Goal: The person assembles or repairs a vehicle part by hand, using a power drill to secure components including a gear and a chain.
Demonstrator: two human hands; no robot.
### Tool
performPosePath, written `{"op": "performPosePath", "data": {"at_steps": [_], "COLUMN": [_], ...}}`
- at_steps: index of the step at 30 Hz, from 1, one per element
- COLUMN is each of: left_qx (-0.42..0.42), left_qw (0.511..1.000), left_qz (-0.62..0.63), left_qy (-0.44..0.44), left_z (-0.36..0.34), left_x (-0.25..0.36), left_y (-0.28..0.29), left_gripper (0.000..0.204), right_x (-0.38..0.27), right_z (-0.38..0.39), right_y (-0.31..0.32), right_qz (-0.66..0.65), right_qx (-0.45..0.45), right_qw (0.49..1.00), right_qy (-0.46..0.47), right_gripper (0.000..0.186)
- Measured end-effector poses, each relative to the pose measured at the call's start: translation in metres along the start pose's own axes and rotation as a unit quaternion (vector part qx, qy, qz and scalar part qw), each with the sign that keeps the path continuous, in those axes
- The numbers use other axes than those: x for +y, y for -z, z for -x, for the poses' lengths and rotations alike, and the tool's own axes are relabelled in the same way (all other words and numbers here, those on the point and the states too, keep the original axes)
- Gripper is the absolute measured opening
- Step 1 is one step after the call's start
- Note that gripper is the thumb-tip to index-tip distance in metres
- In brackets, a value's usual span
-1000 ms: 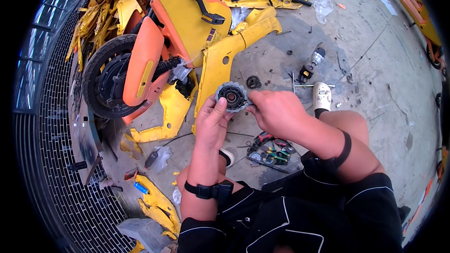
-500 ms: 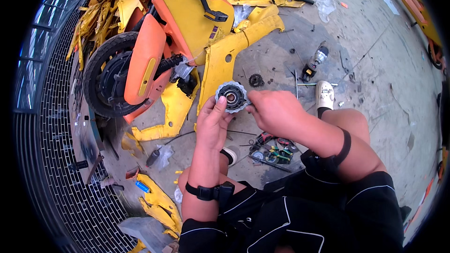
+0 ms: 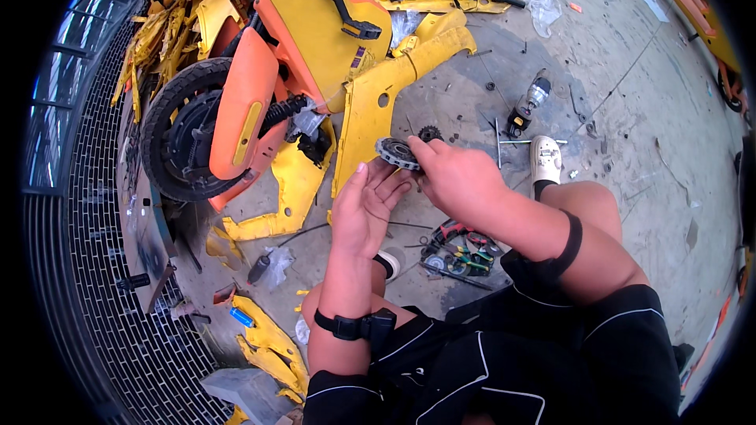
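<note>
Round toothed gear assembly (image 3: 396, 152): held above the concrete floor (image 3: 630, 110), near a yellow body panel (image 3: 370, 110). Right hand (image 3: 457, 181): fingers pinching its right edge. Left hand (image 3: 364, 208): open palm beneath it, fingers spread. Loose sprocket (image 3: 429, 134): on floor, just beyond. Power drill (image 3: 528, 106): far right.

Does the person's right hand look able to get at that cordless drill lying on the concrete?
Probably yes. The cordless drill lies on open floor beyond the right hand, nothing between them, but that hand now grips the round toothed part, so it would have to let go first.
</note>
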State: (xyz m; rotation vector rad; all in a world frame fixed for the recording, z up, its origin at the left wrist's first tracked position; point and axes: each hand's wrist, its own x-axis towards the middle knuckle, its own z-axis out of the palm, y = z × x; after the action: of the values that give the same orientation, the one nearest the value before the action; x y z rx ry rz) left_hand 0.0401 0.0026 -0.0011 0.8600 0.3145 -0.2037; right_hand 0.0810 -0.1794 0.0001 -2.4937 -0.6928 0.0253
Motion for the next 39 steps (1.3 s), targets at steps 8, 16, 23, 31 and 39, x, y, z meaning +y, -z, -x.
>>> {"op": "performPosePath", "data": {"at_steps": [8, 16, 23, 31, 39], "left_qx": [0.076, 0.010, -0.002, 0.053, 0.079], "left_qw": [0.933, 0.953, 0.962, 0.977, 0.981], "left_qz": [-0.332, -0.259, -0.217, -0.142, -0.077], "left_qy": [-0.119, -0.157, -0.166, -0.150, -0.157], "left_z": [-0.002, 0.004, 0.003, -0.003, -0.007], "left_x": [0.002, -0.005, -0.004, -0.006, -0.008], "left_y": [0.011, 0.005, -0.001, -0.002, -0.002], "left_gripper": [0.038, 0.029, 0.024, 0.026, 0.028], "right_x": [0.006, 0.004, 0.013, 0.016, 0.021], "right_z": [-0.012, -0.011, -0.015, -0.016, -0.018], "right_y": [0.012, 0.029, 0.032, 0.026, 0.022], "right_qz": [-0.456, -0.638, -0.613, -0.600, -0.586], "right_qx": [-0.174, -0.253, -0.268, -0.205, -0.186], "right_qw": [0.856, 0.699, 0.716, 0.735, 0.751], "right_qy": [-0.172, -0.201, -0.197, -0.239, -0.241], "right_gripper": [0.031, 0.024, 0.032, 0.033, 0.025]}}
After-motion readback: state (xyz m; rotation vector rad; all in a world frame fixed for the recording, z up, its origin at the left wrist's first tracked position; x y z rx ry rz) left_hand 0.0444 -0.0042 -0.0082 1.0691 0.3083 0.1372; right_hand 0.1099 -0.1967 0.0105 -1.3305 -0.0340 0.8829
